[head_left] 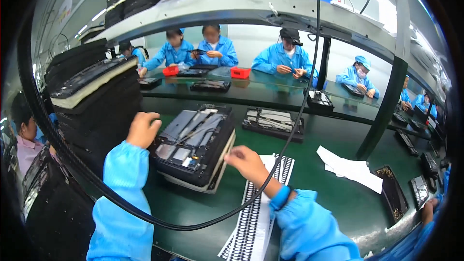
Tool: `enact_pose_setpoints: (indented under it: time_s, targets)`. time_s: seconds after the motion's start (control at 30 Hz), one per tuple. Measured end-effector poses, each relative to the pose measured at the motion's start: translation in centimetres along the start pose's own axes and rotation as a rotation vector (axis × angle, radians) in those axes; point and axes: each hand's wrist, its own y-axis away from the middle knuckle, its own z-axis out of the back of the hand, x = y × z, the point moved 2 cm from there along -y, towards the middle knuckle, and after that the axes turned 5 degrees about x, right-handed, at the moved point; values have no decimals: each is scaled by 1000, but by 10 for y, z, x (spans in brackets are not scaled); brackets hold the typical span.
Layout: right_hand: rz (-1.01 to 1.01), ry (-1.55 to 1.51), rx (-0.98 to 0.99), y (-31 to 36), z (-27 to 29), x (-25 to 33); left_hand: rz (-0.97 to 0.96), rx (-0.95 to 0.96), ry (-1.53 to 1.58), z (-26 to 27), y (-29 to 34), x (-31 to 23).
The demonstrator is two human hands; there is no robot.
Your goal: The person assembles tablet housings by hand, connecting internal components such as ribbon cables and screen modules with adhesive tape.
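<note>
A black foam tray (183, 173) loaded with flat grey and silver electronic parts lies on the green bench, with a pale-edged layer beneath it; take it as the centre of the clock. The left hand (143, 130) is at its 9 to 10 o'clock side, fingers loosely bent, with a gap between thumb and forefinger and nothing seen in it. The right hand (249, 164) is at 4 o'clock, thumb and forefinger drawn together just beside the tray's edge; whether they touch it or pinch something small, I cannot tell.

Between 4 and 5 o'clock lie white printed sheets (250, 215) with columns of small black marks, too fine to read. The right forearm partly covers them, and the lower edge of the view comes near their ends. A second loaded tray (273, 138) sits just before 3 o'clock, and blank-looking white paper (357, 173) just past 3.

At 10 o'clock a tall foam stack (92, 130) rises, crossed by a black cable (166, 223) that loops under the centre tray. Co-workers in blue (282, 58) sit between 12 and 2; their smaller work is hard to make out.
</note>
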Motion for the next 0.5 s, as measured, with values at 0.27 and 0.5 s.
enact_pose_setpoints:
  time_s: [0.27, 0.5]
  targets:
    - [697, 791, 315, 186, 61, 168, -632, 232, 423, 15, 128, -159]
    - [1216, 671, -8, 179, 43, 181, -636, 271, 543, -118, 66, -222]
